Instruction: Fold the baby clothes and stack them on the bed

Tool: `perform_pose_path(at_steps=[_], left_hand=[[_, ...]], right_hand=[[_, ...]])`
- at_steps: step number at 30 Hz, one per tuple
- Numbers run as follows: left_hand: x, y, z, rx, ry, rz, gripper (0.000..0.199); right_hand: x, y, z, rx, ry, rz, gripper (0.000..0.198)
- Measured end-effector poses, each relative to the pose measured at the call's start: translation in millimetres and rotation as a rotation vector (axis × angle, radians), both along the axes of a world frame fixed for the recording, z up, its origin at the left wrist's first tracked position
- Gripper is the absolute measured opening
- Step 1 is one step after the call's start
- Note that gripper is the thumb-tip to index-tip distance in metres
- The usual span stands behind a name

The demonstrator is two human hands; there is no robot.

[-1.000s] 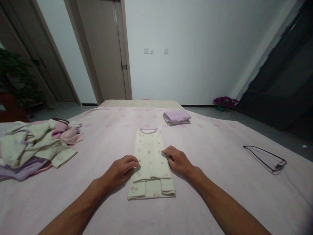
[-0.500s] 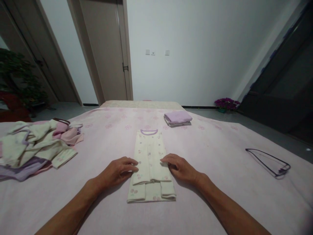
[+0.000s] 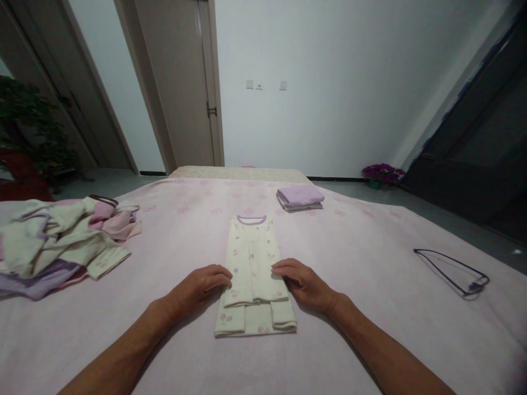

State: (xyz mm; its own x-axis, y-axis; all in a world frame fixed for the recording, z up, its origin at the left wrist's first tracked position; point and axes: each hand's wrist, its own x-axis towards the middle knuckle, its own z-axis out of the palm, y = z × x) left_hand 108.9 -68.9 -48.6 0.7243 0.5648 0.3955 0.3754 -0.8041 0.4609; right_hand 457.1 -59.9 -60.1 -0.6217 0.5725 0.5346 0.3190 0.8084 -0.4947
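A cream long-sleeved shirt [image 3: 260, 274] with small printed motifs and a purple neckband lies flat before me, its sides and sleeves folded inward into a narrow strip. Its neckline points away from me. My left hand [image 3: 208, 285] is at the left edge, fingers curled and closed on the cloth there. Across from it, my right hand [image 3: 302, 280] has its fingertips over the right edge, with the thumb partly hidden beneath them. The shirt's lower end, with the folded sleeve ends, extends toward me past both hands.
Left lies a loose heap of clothes [image 3: 61, 236] in cream, pink and purple. A folded purple-and-grey clothes stack [image 3: 300, 196] sits farther back, right of centre. Black-framed glasses [image 3: 453, 274] rest on the right. A pale pink cloth [image 3: 354, 329] covers the surface.
My left fingers and thumb have drawn closer together at the shirt's edge. The right hand is nearly unmoved. The camera view has shifted very slightly; the shirt stays in place.
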Motion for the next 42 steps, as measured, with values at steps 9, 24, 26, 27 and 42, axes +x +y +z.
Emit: perform_pose_path(at_steps=[9, 24, 26, 27, 42], left_hand=[[-2, 1, -4.8, -0.14, -0.073, -0.01, 0.028], [5, -3, -1.7, -0.149, -0.101, -0.036, 0.036], [7, -5, -3.8, -0.098, -0.073, 0.017, 0.032], [7, -5, -4.9, -0.061, -0.055, 0.045, 0.031], [17, -12, -1.5, -0.133, -0.139, 0.23, 0.033]], right_hand=[[-3, -7, 9, 0.083, -0.104, -0.019, 0.037], [-10, -15, 25, 0.169, -0.348, -0.058, 0.035], [-11, -16, 25, 0.17, -0.341, -0.064, 0.037], [-12, -16, 24, 0.175, -0.337, -0.071, 0.037], [-11, -13, 11, -0.213, 0.097, -0.014, 0.03]])
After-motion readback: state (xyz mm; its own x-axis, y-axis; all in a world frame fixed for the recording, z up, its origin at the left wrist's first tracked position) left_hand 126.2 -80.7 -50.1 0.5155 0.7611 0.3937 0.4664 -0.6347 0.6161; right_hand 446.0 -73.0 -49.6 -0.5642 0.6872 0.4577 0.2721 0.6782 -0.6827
